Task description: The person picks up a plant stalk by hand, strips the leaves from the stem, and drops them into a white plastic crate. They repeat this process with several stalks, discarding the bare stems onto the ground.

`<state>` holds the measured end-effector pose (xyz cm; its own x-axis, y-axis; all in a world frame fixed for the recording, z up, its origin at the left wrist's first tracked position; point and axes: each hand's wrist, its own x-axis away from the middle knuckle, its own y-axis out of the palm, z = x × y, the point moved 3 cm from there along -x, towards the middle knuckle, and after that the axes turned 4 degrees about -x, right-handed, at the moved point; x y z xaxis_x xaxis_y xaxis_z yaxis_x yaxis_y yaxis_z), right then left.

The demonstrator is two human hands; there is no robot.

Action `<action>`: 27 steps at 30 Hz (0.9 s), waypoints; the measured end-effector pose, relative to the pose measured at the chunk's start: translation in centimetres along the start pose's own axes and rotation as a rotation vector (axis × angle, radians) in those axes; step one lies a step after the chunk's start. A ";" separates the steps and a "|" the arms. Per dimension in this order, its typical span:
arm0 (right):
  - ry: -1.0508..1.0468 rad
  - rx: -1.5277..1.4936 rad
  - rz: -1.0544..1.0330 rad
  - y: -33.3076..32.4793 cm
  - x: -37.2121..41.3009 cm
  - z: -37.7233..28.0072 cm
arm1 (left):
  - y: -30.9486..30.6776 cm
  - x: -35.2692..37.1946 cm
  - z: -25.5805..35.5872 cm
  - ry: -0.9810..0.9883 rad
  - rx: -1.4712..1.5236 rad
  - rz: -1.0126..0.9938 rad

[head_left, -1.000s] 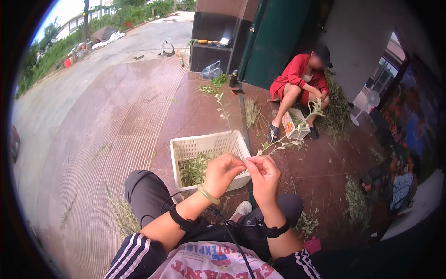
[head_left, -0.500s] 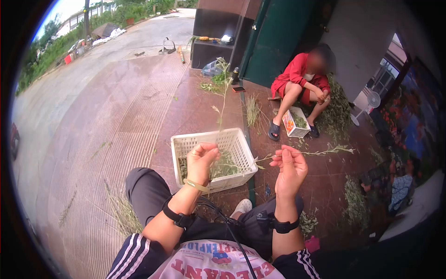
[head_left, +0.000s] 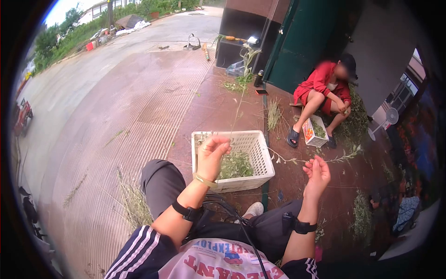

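Observation:
My left hand (head_left: 213,156) is closed in a pinch on a thin leafy stem (head_left: 240,100) that rises upright, its leafy tip well above the hand. My right hand (head_left: 318,174), off to the right, pinches a second leafy stem (head_left: 290,160), which stretches sideways past the fingers on both sides. Under and behind my left hand stands a white plastic basket (head_left: 268,173), with green leaves (head_left: 237,165) inside. Part of the basket is hidden by my left hand and wrist.
A person in red (head_left: 320,81) sits at the back right with a small white box (head_left: 316,139) of leaves between the feet. Cut stems lie in piles, one by my left knee (head_left: 132,200), another on the right (head_left: 361,214). A fan (head_left: 390,116) stands far right.
My hands are farther apart, and the right one has moved right with its stem, whose left end is now clear of my left hand. The camera view has shifted left.

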<state>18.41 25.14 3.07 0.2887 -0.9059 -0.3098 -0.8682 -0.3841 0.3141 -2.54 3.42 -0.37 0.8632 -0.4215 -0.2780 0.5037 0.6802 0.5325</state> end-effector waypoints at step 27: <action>0.567 -0.319 -1.025 15.6 6.9 5.0 | 0.6 2.4 6.5 0.336 -0.669 -0.315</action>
<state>4.83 13.85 1.31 0.9883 -0.0752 -0.1325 -0.0186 -0.9228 0.3849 -0.45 -1.07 4.46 0.5884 -0.5226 -0.6170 0.5475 0.8190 -0.1716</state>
